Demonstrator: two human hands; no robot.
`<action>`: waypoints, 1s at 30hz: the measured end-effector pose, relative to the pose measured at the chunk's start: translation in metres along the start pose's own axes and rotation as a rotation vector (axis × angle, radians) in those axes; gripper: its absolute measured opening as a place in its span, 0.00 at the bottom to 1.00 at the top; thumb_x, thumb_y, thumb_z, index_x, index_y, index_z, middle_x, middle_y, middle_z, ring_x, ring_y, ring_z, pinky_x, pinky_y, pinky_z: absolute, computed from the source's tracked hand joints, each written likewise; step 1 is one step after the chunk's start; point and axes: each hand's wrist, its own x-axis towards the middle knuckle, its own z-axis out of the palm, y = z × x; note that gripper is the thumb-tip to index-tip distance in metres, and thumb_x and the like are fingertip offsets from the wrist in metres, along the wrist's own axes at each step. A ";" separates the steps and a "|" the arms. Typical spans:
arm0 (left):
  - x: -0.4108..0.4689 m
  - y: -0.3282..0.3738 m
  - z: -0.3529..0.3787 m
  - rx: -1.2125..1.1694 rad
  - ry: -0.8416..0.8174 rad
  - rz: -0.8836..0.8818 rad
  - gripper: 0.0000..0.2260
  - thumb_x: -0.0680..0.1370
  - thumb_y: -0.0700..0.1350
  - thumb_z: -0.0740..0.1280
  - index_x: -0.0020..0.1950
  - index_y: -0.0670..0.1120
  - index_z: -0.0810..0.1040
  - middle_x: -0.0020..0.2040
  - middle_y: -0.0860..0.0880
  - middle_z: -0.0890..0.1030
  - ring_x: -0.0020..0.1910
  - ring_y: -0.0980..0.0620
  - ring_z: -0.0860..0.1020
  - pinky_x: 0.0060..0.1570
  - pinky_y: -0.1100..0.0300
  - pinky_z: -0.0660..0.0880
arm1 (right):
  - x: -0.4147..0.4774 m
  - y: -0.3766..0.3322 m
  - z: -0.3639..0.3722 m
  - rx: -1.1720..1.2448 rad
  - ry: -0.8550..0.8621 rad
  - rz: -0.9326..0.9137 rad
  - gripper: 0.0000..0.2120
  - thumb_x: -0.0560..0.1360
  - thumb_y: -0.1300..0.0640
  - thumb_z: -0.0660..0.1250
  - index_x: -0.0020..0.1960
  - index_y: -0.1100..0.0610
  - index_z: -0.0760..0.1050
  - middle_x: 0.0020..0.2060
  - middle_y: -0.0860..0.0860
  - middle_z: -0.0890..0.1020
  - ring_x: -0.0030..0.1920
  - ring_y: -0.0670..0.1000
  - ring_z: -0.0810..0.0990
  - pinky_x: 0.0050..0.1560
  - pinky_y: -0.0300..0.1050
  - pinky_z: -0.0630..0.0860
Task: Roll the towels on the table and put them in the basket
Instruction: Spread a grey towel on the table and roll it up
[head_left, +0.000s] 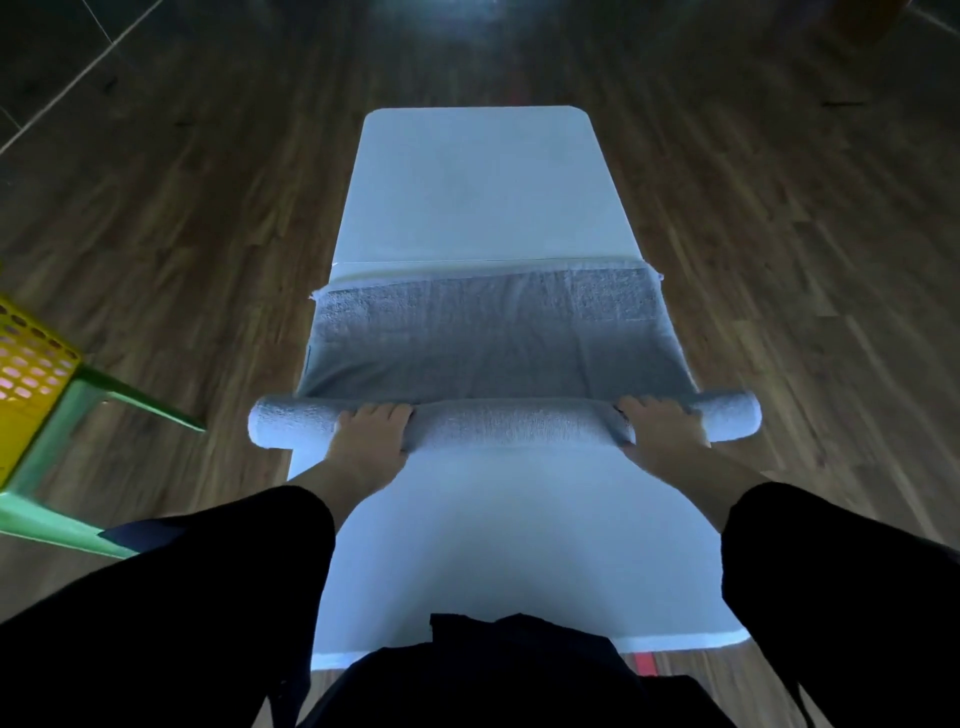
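Observation:
A grey towel lies flat across the middle of the white table. Its near end is wound into a thick roll that sticks out past both table sides. My left hand grips the roll left of centre, fingers curled over its top. My right hand grips it right of centre in the same way. A yellow perforated basket stands at the far left edge of the view, partly cut off.
The basket rests on a green stool left of the table, on a dark wooden floor. A pale cloth strip shows at the towel's far edge. My black sleeves fill the bottom corners.

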 end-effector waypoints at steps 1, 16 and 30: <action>0.000 0.002 -0.004 0.025 0.010 -0.003 0.23 0.78 0.54 0.63 0.72 0.50 0.64 0.69 0.49 0.71 0.67 0.47 0.68 0.64 0.49 0.65 | 0.000 -0.002 -0.003 -0.027 -0.018 -0.007 0.20 0.75 0.46 0.64 0.66 0.45 0.66 0.62 0.46 0.74 0.64 0.52 0.71 0.61 0.56 0.67; 0.003 -0.010 -0.008 0.031 -0.064 0.012 0.31 0.78 0.59 0.62 0.77 0.48 0.57 0.75 0.49 0.64 0.74 0.47 0.62 0.72 0.45 0.59 | 0.008 0.010 0.012 0.070 -0.018 -0.061 0.31 0.74 0.38 0.64 0.73 0.48 0.62 0.70 0.47 0.70 0.70 0.52 0.68 0.72 0.58 0.60; 0.013 -0.023 -0.034 -0.128 0.154 -0.077 0.19 0.78 0.55 0.62 0.68 0.53 0.71 0.65 0.49 0.75 0.65 0.46 0.71 0.61 0.48 0.68 | 0.021 0.013 -0.025 0.182 0.102 0.013 0.20 0.79 0.46 0.59 0.69 0.48 0.68 0.66 0.51 0.72 0.65 0.56 0.71 0.62 0.54 0.70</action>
